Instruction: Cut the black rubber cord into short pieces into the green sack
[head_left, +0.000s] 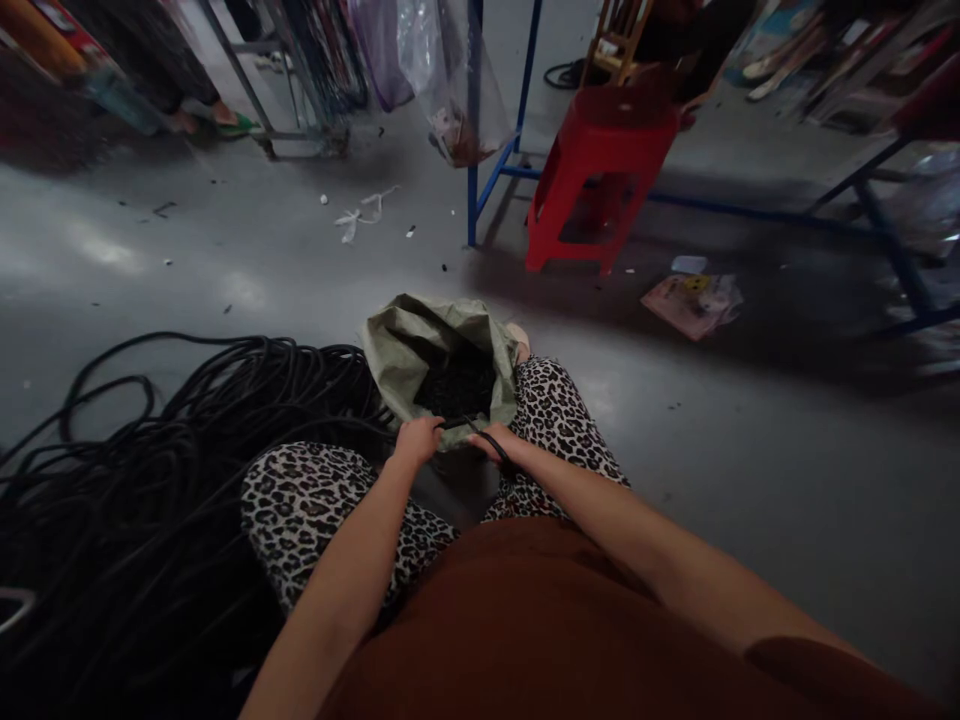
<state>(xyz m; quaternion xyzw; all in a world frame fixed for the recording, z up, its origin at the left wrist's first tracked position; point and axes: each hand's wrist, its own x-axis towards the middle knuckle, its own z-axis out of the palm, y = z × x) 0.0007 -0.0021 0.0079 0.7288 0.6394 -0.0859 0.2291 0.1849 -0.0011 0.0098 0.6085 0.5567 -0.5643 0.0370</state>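
Black cord heap (195,440) cut off at left edge; sack (397,355) contents (457,387) too dark to tell.

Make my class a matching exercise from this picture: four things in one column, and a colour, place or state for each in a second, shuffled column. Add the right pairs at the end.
Things
1. Sack
2. Scissors
3. Plastic stool
4. Black cord

Descriptions
A. Red, standing beside a blue metal frame
B. Lying in a tangled heap on the floor
C. Dull green, with its mouth open
D. Held in the person's right hand

Right pairs
1-C, 2-D, 3-A, 4-B
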